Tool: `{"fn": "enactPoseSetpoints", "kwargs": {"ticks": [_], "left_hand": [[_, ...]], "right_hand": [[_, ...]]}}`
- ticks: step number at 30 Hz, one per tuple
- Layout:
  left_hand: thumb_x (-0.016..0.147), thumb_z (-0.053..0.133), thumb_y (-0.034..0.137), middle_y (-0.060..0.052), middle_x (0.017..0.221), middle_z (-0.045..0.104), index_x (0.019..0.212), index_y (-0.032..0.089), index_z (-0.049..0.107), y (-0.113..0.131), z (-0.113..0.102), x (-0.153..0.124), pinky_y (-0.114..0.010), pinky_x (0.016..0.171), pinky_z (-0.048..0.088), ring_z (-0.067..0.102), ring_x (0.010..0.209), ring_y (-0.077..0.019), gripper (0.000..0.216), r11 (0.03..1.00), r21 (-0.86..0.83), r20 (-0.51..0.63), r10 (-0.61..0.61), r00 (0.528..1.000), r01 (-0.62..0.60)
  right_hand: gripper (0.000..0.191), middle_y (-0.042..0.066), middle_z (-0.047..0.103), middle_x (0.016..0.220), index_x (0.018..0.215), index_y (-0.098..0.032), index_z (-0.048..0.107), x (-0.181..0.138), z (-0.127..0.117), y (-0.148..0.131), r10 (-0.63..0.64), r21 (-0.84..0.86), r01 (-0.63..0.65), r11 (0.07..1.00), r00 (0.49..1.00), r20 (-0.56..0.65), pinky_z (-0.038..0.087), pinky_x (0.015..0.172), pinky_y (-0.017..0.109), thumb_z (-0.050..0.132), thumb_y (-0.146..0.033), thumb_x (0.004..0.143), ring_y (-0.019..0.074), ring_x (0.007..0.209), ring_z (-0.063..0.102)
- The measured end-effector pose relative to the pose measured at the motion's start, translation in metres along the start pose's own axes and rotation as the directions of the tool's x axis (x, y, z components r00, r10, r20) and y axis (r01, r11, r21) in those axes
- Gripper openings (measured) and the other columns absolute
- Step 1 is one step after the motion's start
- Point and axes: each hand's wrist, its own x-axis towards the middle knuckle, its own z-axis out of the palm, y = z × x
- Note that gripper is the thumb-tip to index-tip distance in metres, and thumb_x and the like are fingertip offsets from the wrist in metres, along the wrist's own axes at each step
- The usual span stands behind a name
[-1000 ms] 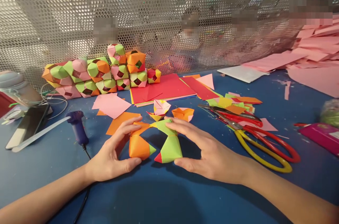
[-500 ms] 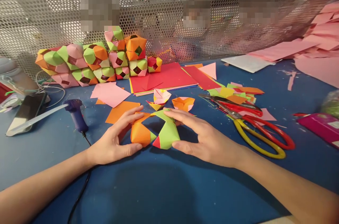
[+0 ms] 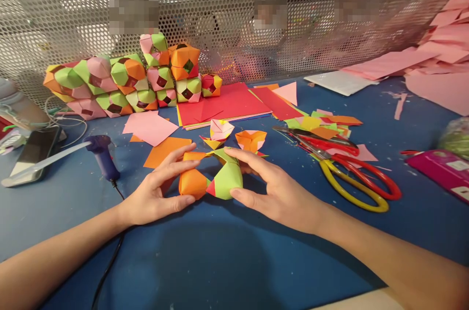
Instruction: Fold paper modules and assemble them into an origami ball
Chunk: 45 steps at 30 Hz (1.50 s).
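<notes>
Between my hands, low over the blue table, is a folded-paper origami ball [image 3: 227,180] in orange, green and red, with an opening in its middle. My left hand [image 3: 156,193] grips its orange side, thumb in front and fingers over the top and back. On the green side my right hand [image 3: 273,190] holds it, thumb low and index finger on the upper edge. Part of its far side is hidden behind my fingers. Just beyond it lie a pink-and-yellow folded paper piece [image 3: 221,130] and an orange-and-pink folded piece [image 3: 251,140].
Finished paper balls [image 3: 128,75] are stacked by the perforated metal screen [image 3: 227,17]. Red sheets [image 3: 223,100] lie behind my hands. To the right are scissors [image 3: 351,180], paper scraps [image 3: 318,124] and a magenta pouch [image 3: 439,168]; to the left, a glue gun [image 3: 104,158] and a phone [image 3: 34,154].
The orange and green sides of the ball have been pressed together, closing the gap at the front. My right hand has shifted slightly left; the whole view has moved a little.
</notes>
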Motion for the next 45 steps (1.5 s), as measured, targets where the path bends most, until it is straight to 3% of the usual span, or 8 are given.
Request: {"fn": "enactPoseSetpoints", "kwargs": {"ticks": [7,15,23,28,36,40,45], "left_hand": [[0.084,0.068,0.019,-0.004,0.160,0.025,0.137,0.038,0.050,0.000,-0.002,0.002,-0.050,0.113,0.035,0.022,0.147,-0.0303,0.058,0.997,-0.048,0.005,0.055,0.998,-0.054],[0.084,0.069,0.025,-0.007,0.157,0.031,0.136,0.037,0.051,-0.001,0.000,0.003,-0.055,0.112,0.036,0.024,0.146,-0.0333,0.057,0.998,-0.018,-0.028,0.057,0.998,-0.058],[0.085,0.067,0.035,-0.006,0.156,0.033,0.138,0.039,0.049,-0.001,-0.001,0.003,-0.051,0.109,0.041,0.032,0.143,-0.0327,0.056,1.000,-0.002,-0.047,0.027,0.999,-0.027],[0.085,0.067,0.037,-0.005,0.158,0.029,0.140,0.040,0.046,-0.003,-0.001,-0.001,-0.049,0.113,0.036,0.028,0.145,-0.0306,0.059,0.998,0.057,-0.056,0.002,0.998,0.001],[0.085,0.068,0.033,-0.004,0.160,0.024,0.139,0.039,0.047,-0.004,-0.001,-0.003,-0.051,0.115,0.032,0.023,0.147,-0.0328,0.059,0.990,0.140,-0.047,0.001,0.999,0.005],[0.087,0.065,0.036,-0.002,0.162,0.017,0.142,0.041,0.042,0.001,0.002,-0.005,-0.050,0.118,0.027,0.016,0.148,-0.0322,0.060,0.986,0.160,-0.037,-0.031,0.999,0.037],[0.091,0.057,0.039,-0.001,0.163,0.014,0.145,0.039,0.035,0.009,0.013,-0.006,-0.045,0.120,0.024,0.012,0.150,-0.0277,0.058,0.982,0.171,-0.112,-0.056,0.992,0.075]], "right_hand": [[0.060,0.011,0.054,0.139,0.140,-0.020,0.043,-0.001,0.002,0.002,0.018,0.045,-0.017,0.999,1.000,-0.019,0.047,0.105,0.045,0.059,-0.043,0.088,0.0264,0.127,0.053],[0.063,0.013,0.053,0.140,0.141,-0.017,0.041,-0.001,0.006,0.003,0.053,0.050,-0.051,0.997,0.998,-0.029,0.044,0.107,0.048,0.058,-0.045,0.088,0.0284,0.128,0.052],[0.062,0.011,0.054,0.139,0.142,-0.022,0.040,0.001,0.008,0.007,0.059,0.155,-0.063,0.986,0.998,0.028,0.051,0.101,0.044,0.059,-0.047,0.088,0.0243,0.120,0.058],[0.059,0.010,0.054,0.139,0.140,-0.023,0.043,0.003,0.009,0.009,0.019,0.176,-0.023,0.984,1.000,0.022,0.053,0.099,0.041,0.060,-0.046,0.088,0.0227,0.118,0.060],[0.062,0.012,0.044,0.149,0.139,-0.020,0.048,0.003,0.010,0.011,-0.003,0.057,0.003,0.998,1.000,0.010,0.048,0.106,0.043,0.062,-0.049,0.086,0.0256,0.133,0.048],[0.062,0.013,0.046,0.148,0.140,-0.018,0.046,0.001,0.012,0.013,-0.085,-0.050,0.084,0.995,0.996,-0.013,0.041,0.111,0.045,0.061,-0.047,0.087,0.0252,0.139,0.041],[0.063,0.013,0.041,0.151,0.144,-0.021,0.041,-0.003,0.021,0.016,-0.187,-0.119,0.182,0.976,0.982,-0.031,0.036,0.115,0.046,0.061,-0.044,0.089,0.0249,0.142,0.034]]}}
